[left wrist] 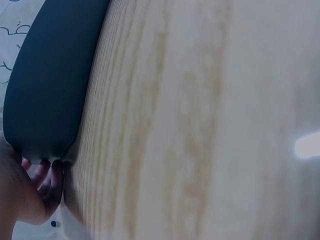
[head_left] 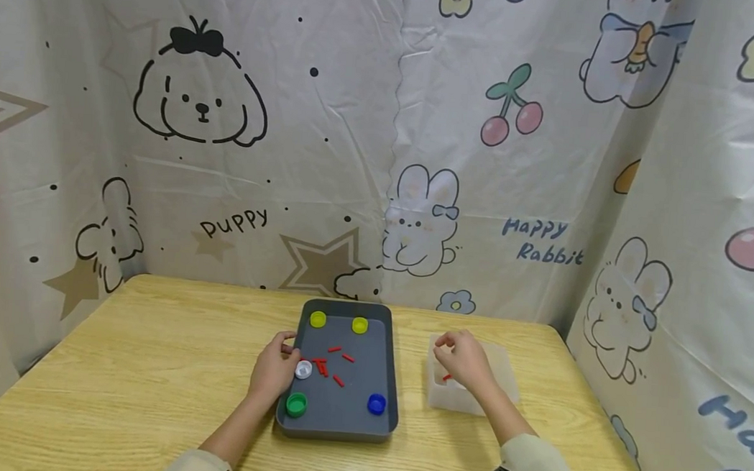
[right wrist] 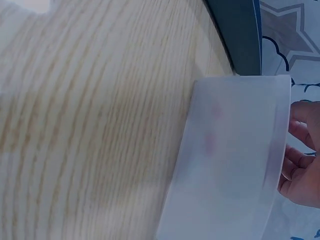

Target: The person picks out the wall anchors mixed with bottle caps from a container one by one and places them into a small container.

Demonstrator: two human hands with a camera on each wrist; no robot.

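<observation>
My left hand [head_left: 273, 366] grips the left side of a dark grey tray [head_left: 346, 415], its fingers against the outer wall in the left wrist view. Inside the tray lie several thin red sticks [head_left: 321, 367]. Round caps stand around them: two yellow [head_left: 318, 320], a clear white one [head_left: 303, 369] beside my left hand, a green [head_left: 297, 404] and a blue [head_left: 376, 404]. Over a translucent white box [head_left: 454, 399] hovers my right hand [head_left: 463, 360], fingers loosely bent, with nothing visible between them. A red stick [head_left: 447, 377] shows in the box below that hand.
Both containers stand on a light wood table [head_left: 149, 365], the box to the right of the tray with a gap between. A printed curtain [head_left: 328, 189] hangs behind the table and along its sides.
</observation>
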